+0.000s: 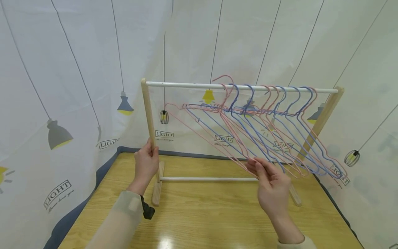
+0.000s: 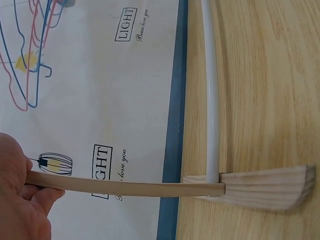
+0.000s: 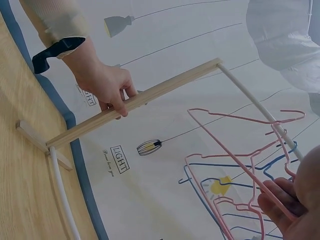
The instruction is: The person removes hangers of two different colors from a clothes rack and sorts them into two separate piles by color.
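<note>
My left hand (image 1: pixel 147 162) grips the left wooden post (image 1: pixel 148 114) of a small garment rack, fingers wrapped round it; the left wrist view shows the hold partway up the post. With thumb and fingers, my right hand (image 1: pixel 275 186) pinches the lower right corner of a pink wire hanger. That hanger's hook (image 1: pixel 222 75) rises above the white top rod (image 1: pixel 186 85), tilted; whether it touches the rod I cannot tell. Several more pink and blue hangers (image 1: pixel 293 98) hang from the rod to the right, their lower parts overlapping.
The rack's lower white bar (image 1: pixel 205 179) and wooden feet (image 1: pixel 157 193) stand on a wood-grain table (image 1: pixel 199 214). Behind and at the sides hangs a pale curtain (image 1: pixel 90 41) printed with lamps. A black strap (image 1: pixel 148 209) is on the left wrist.
</note>
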`<action>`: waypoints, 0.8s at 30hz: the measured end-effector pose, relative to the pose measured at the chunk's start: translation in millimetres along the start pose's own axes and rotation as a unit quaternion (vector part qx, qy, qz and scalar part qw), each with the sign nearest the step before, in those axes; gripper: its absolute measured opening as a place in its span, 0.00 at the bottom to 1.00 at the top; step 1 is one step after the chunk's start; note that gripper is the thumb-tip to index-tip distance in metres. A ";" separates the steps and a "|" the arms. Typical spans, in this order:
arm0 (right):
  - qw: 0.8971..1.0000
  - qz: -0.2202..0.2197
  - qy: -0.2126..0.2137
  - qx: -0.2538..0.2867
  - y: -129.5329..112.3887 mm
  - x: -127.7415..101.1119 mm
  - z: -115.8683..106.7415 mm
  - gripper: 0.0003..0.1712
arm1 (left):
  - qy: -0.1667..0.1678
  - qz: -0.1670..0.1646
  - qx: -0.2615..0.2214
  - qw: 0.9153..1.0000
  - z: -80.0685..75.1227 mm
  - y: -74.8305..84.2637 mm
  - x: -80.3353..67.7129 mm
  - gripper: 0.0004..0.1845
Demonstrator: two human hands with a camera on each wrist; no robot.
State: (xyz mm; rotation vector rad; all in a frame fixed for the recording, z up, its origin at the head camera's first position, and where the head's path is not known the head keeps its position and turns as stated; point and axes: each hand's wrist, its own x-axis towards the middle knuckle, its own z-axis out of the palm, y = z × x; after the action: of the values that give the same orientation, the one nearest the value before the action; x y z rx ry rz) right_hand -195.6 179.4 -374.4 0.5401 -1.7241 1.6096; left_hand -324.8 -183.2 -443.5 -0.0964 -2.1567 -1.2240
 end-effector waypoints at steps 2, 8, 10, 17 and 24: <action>1.000 0.017 -0.002 -0.005 -3.1 -3.8 -4.9 0.11 | 0.000 0.003 0.001 1.000 -0.5 -0.2 0.3 0.12; 0.996 0.087 -0.001 -0.010 -12.0 -17.9 -18.0 0.11 | 0.001 0.002 0.000 1.000 -1.0 -0.9 1.1 0.08; 0.995 0.096 -0.009 -0.015 -13.7 -23.7 -22.6 0.12 | 0.002 0.002 0.000 1.000 -1.3 -0.8 1.2 0.07; 0.983 0.181 -0.037 0.002 -14.6 -49.1 -39.8 0.13 | 0.003 0.005 0.003 1.000 -2.7 -0.6 1.5 0.07; 0.957 0.278 -0.073 -0.040 -6.8 -76.2 -56.8 0.14 | 0.007 0.005 0.009 1.000 -3.2 -1.8 2.4 0.10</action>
State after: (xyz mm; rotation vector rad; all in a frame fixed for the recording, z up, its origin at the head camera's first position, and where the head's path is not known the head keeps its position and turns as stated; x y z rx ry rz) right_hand -128.2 221.7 -426.9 0.1337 -2.1754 1.9005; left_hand -325.7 -187.4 -442.3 -0.0915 -2.1522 -1.1952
